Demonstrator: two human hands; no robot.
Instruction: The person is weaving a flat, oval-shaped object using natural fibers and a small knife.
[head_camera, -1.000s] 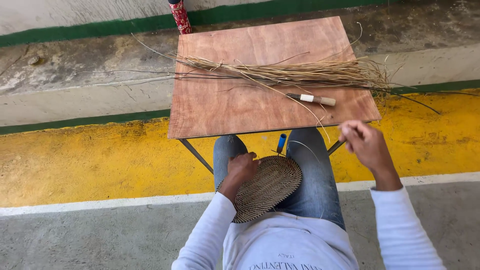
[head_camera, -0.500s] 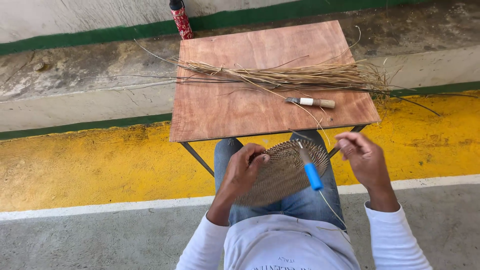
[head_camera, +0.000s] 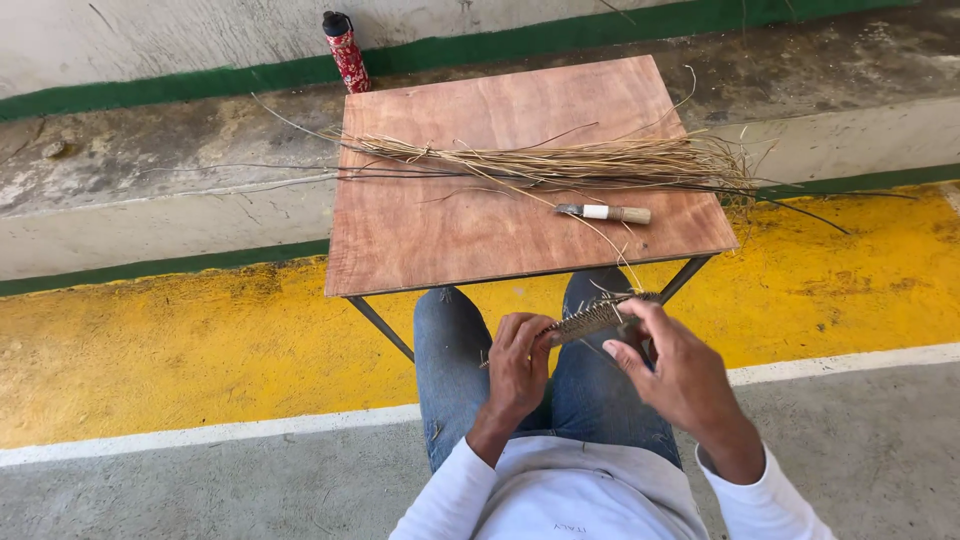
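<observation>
Both hands hold a small woven mat edge-on over the person's lap, just in front of the worktop.

The left hand (head_camera: 517, 365) is curled shut on the near-left rim of the woven mat (head_camera: 590, 320), and the right hand (head_camera: 672, 372) pinches its right rim with bent fingers. The mat looks light, thin and a bit bendy, with loose straw ends that could snap, so the rims seem the best places to hold it. A thin strand (head_camera: 606, 240) runs from it up to the worktop (head_camera: 440, 230). There a straw bundle (head_camera: 570, 162) and a small knife (head_camera: 603, 212) lie close to the far and right edges. A red bottle (head_camera: 346, 52) stands behind. The near-left part of the worktop is bare.
</observation>
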